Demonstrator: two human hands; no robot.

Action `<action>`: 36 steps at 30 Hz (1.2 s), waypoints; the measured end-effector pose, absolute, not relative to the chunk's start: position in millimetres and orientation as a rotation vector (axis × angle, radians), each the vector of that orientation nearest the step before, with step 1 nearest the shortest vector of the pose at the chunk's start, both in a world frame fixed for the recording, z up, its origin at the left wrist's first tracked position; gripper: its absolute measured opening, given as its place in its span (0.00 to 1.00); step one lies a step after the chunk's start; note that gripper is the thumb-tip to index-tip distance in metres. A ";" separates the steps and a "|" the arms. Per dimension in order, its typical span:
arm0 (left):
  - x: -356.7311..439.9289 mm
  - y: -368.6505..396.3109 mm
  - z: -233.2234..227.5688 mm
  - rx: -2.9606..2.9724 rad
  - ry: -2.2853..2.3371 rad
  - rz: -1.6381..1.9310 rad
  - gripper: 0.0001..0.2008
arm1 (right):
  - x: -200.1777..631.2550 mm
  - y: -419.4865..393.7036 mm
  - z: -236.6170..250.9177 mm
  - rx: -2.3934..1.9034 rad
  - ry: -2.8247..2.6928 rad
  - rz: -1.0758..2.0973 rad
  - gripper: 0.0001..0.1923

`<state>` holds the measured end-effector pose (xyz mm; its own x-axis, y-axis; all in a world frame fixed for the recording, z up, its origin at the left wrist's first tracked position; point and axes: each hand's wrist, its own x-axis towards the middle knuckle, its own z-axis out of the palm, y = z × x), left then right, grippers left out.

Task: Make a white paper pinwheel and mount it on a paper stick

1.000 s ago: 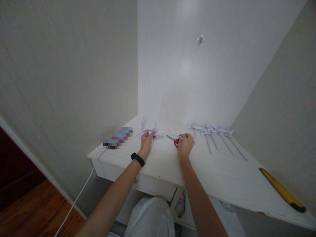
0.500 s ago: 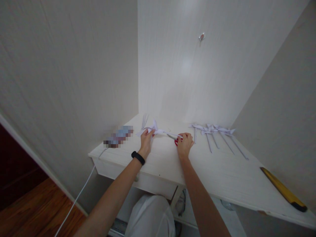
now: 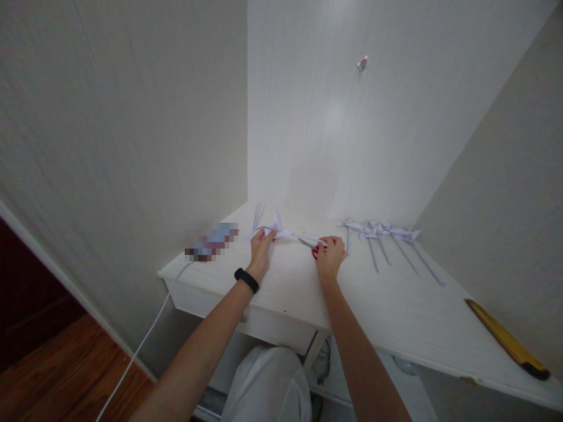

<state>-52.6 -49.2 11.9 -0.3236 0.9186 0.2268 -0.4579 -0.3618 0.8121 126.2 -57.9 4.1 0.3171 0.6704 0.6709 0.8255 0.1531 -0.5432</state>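
Note:
My left hand [image 3: 261, 249], with a black band on its wrist, pinches a white paper pinwheel [image 3: 277, 223] near its middle. From the pinwheel a thin white paper stick [image 3: 303, 237] runs to the right. The fingers of my right hand [image 3: 331, 258] are closed on the far end of that stick. Red-handled scissors [image 3: 307, 242] lie on the table just under my right fingers, which partly hide the handles. Whether the hand touches them, I cannot tell.
Several white paper pinwheels on sticks [image 3: 378, 230] lie together at the back right. Thin paper sticks [image 3: 258, 215] rest at the back left. A blurred-out object [image 3: 213, 240] with a white cable [image 3: 149, 331] sits at the left edge. A yellow-and-black tool [image 3: 505, 338] lies far right.
Both hands keep their grip on the pinwheel and its stick, almost unmoved. The whole view has shifted very slightly.

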 end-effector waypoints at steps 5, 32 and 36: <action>-52.5 -47.2 11.3 0.864 0.816 1.846 0.11 | 125.8 -58.2 4.6 -1.561 -1.408 -0.169 0.11; -53.1 -54.4 16.7 0.783 0.673 1.795 0.19 | 133.1 -45.4 -9.2 -1.570 -1.433 -0.107 0.12; -53.1 -52.8 16.2 0.754 0.627 1.773 0.20 | 133.3 -45.9 -8.7 -1.571 -1.436 -0.097 0.12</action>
